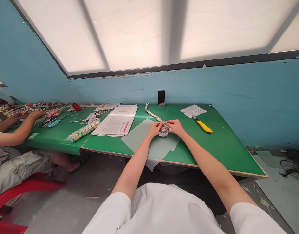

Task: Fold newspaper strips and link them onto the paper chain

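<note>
A zigzag chain of folded paper [153, 114] runs from the back of the green table toward me and curls into a loop under my fingers. My left hand [155, 128] pinches the chain from the left side. From the right, my right hand [175, 126] pinches it too, the fingertips of both hands almost meeting. The exact fold between the fingertips is too small to make out. Beneath my hands lies a translucent sheet [139, 135], one corner of it hanging over the table's front edge.
Left of the sheet are newspapers [116, 122] and a bag of thin sticks [83, 130]. A phone [161, 97] leans on the wall. A yellow-handled knife [203, 126] touches a paper piece [193, 111]. A co-worker's hands [36, 114] are at far left, near blue scissors [55, 122].
</note>
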A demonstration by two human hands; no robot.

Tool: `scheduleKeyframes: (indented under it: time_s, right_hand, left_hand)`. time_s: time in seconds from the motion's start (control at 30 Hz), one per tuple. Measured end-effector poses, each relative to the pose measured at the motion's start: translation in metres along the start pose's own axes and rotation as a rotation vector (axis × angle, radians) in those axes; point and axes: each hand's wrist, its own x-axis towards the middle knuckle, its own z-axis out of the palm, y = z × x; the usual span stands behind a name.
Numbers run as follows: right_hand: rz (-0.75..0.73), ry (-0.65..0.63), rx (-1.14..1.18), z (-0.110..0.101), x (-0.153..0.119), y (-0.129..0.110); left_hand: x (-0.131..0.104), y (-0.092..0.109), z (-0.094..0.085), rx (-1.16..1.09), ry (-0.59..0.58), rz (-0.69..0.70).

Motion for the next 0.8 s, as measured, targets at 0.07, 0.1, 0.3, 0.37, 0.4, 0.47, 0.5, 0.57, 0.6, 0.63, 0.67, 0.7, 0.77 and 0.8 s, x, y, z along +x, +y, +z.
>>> scheduleKeyframes:
  time_s: [0.07, 0.1, 0.3, 0.37, 0.4, 0.47, 0.5, 0.57, 0.6, 0.63, 0.67, 0.7, 0.77, 0.8]
  right_hand:
    - [0.038, 0.022, 0.038, 0.002, -0.001, 0.0]
    - [0.054, 0.036, 0.054, 0.004, -0.002, 0.0]
    - [0.013, 0.113, 0.024, 0.017, -0.008, 0.0]
    - [-0.006, 0.08, -0.036, 0.015, -0.007, 0.001]
    - [-0.007, 0.046, -0.064, 0.013, -0.006, 0.002]
    - [-0.005, -0.021, -0.108, 0.006, -0.004, 0.003]
    - [-0.004, -0.042, -0.124, 0.002, -0.002, 0.003]
    - [-0.007, -0.06, -0.161, -0.007, 0.0, 0.004]
    - [-0.008, -0.056, -0.186, -0.011, 0.001, 0.004]
    - [-0.007, -0.041, -0.213, -0.015, 0.002, 0.004]
    - [-0.005, -0.017, -0.243, -0.019, 0.004, 0.005]
    - [-0.001, 0.014, -0.276, -0.022, 0.005, 0.006]
    - [0.015, 0.085, -0.338, -0.028, 0.005, 0.008]
    - [0.019, 0.125, -0.376, -0.029, 0.005, 0.008]
  left_hand:
    - [0.001, -0.002, 0.001, -0.036, 0.004, -0.011]
    - [0.002, -0.003, 0.001, -0.06, 0.008, -0.021]
    - [0.003, -0.006, 0.002, -0.129, 0.027, -0.051]
    - [0.003, -0.007, 0.003, -0.117, 0.045, -0.053]
    - [0.002, -0.007, 0.004, -0.109, 0.051, -0.052]
    - [0.002, -0.007, 0.005, -0.099, 0.06, -0.056]
    - [0.002, -0.007, 0.005, -0.101, 0.067, -0.064]
    - [0.002, -0.008, 0.004, -0.115, 0.096, -0.09]
    - [0.002, -0.008, 0.004, -0.123, 0.117, -0.104]
    - [0.002, -0.009, 0.003, -0.128, 0.137, -0.114]
    - [0.002, -0.009, 0.003, -0.131, 0.15, -0.12]
    - [0.002, -0.009, 0.003, -0.132, 0.157, -0.12]
    - [0.002, -0.009, 0.003, -0.133, 0.154, -0.119]
    - [0.002, -0.008, 0.003, -0.135, 0.147, -0.118]
